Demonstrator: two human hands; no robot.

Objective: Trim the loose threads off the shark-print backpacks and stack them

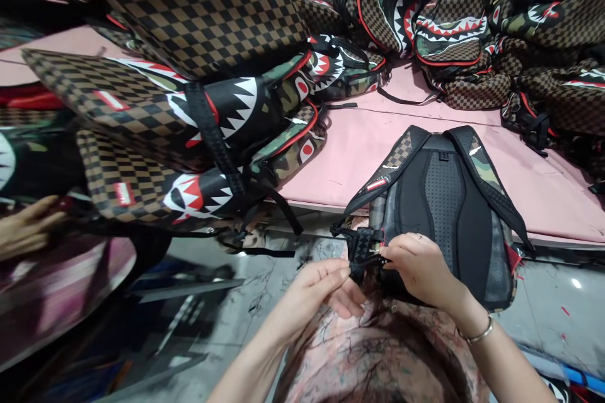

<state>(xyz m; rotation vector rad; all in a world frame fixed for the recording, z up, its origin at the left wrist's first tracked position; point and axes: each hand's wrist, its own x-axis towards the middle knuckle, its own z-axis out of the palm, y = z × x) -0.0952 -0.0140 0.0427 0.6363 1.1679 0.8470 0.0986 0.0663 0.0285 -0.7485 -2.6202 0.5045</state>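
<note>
A black backpack (447, 214) lies back panel up at the pink table's front edge, its lower part overhanging toward my lap. Its shoulder straps carry brown check and camouflage panels. Beside its lower left corner, my left hand (326, 286) pinches a black webbing strap (363, 249) between thumb and fingers. My right hand (418, 264), wearing a ring and a bracelet, is closed at the bag's left edge next to that strap. A small metallic glint shows at its fingertips, but what it grips is too small to make out.
Check-patterned backpacks with shark mouths (198, 119) are stacked on the left of the pink table (350, 164). More bags (454, 38) pile up at the back and right. Another person's hand (33, 227) is at the far left. Thread scraps litter the floor.
</note>
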